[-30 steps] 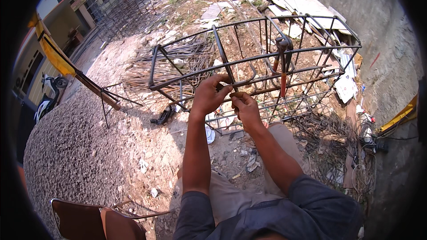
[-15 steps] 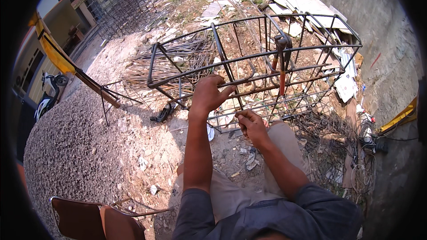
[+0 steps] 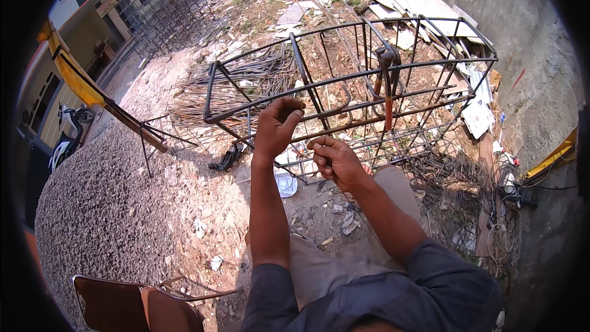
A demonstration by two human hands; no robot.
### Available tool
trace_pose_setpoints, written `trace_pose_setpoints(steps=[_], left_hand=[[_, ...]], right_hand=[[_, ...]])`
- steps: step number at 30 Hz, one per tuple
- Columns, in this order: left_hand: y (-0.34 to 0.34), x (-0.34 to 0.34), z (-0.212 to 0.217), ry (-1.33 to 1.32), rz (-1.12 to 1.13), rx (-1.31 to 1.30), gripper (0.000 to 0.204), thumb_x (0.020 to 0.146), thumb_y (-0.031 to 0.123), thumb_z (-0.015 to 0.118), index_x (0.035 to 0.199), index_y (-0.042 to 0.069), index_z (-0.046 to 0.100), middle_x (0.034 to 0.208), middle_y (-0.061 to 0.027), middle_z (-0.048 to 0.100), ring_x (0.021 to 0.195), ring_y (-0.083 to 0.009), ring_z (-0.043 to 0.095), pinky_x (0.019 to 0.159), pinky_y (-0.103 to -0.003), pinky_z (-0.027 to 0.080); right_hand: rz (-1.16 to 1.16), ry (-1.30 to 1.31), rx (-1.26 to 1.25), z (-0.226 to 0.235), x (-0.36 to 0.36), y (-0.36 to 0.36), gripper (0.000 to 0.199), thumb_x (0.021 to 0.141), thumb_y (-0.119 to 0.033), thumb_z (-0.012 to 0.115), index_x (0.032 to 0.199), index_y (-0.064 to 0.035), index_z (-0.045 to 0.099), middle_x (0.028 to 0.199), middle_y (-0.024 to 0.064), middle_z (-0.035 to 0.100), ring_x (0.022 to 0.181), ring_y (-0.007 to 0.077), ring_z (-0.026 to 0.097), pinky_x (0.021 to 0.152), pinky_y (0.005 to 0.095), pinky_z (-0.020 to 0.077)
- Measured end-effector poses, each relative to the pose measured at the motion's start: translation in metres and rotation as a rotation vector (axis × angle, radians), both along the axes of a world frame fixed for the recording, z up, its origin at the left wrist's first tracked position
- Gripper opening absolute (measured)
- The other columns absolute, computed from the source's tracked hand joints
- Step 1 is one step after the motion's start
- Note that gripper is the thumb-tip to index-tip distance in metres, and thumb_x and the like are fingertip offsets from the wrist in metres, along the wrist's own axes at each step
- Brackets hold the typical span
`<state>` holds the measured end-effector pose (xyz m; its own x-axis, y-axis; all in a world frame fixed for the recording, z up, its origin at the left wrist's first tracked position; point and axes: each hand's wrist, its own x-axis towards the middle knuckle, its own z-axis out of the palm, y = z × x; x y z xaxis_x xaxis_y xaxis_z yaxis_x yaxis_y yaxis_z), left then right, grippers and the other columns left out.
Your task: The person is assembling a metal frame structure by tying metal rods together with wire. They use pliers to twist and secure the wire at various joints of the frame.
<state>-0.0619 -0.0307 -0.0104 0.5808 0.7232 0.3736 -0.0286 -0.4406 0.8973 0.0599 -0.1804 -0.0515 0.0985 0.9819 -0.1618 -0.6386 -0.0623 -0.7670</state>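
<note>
A rebar cage of dark steel bars and bent stirrups stands in front of me. My left hand is at its near left side by a long bar, fingers curled and thumb drawn toward them; what they hold, if anything, is hidden. Lower and to the right, my right hand is closed in a pinch close to the near bars. Whatever is between its fingertips is too small to make out. Pincers with orange-red handles hang by their dark head on the cage, right of my hands.
A pile of cut steel rods lies behind the cage at left. Gravel is heaped at left, with a brown chair below it. White boards lie by the concrete wall. A white plastic container is on the ground.
My left hand has drawn back slightly and its fingers have curled in from a more spread pose. My right hand has risen and shifted left, closer to the left one.
</note>
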Motion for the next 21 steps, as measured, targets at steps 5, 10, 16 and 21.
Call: trace_pose_setpoints(steps=[5,10,16,21], left_hand=[[-0.007,0.012,-0.002,0.163,0.034,0.166,0.024,0.092,0.015,0.072,0.107,-0.003,0.07,0.091,-0.0112,0.075,0.084,-0.0143,0.071,0.075,-0.031,0.055],[-0.008,0.022,-0.006,0.255,0.082,0.239,0.03,0.092,0.019,0.073,0.111,-0.004,0.072,0.095,-0.0161,0.076,0.084,-0.021,0.073,0.074,-0.033,0.055],[-0.005,0.019,-0.008,0.26,0.079,0.296,0.025,0.091,0.027,0.072,0.105,0.007,0.076,0.1,-0.0127,0.074,0.091,-0.0343,0.07,0.08,-0.04,0.055],[-0.009,0.021,-0.001,0.311,0.1,0.34,0.023,0.093,0.027,0.069,0.104,0.008,0.077,0.104,-0.0116,0.074,0.096,-0.0346,0.069,0.083,-0.041,0.054]], right_hand=[[-0.207,0.108,0.022,0.0,0.004,0.024,0.009,0.102,-0.016,0.061,0.104,-0.0072,0.058,0.07,-0.003,0.053,0.049,0.0051,0.045,0.042,0.0188,0.0328],[-0.376,-0.039,0.029,-0.011,0.0,0.042,0.016,0.101,-0.02,0.063,0.101,-0.0041,0.063,0.077,0.0026,0.066,0.058,0.0076,0.057,0.05,0.0231,0.045],[-0.692,-1.324,0.228,0.034,0.019,0.017,0.016,0.093,-0.016,0.068,0.103,-0.004,0.071,0.094,0.0129,0.073,0.087,0.031,0.07,0.075,0.0409,0.0535],[-0.741,-1.948,0.383,0.056,0.063,0.052,0.02,0.089,-0.016,0.066,0.107,-0.0119,0.074,0.104,0.0123,0.07,0.107,0.0325,0.062,0.092,0.0429,0.0472]])
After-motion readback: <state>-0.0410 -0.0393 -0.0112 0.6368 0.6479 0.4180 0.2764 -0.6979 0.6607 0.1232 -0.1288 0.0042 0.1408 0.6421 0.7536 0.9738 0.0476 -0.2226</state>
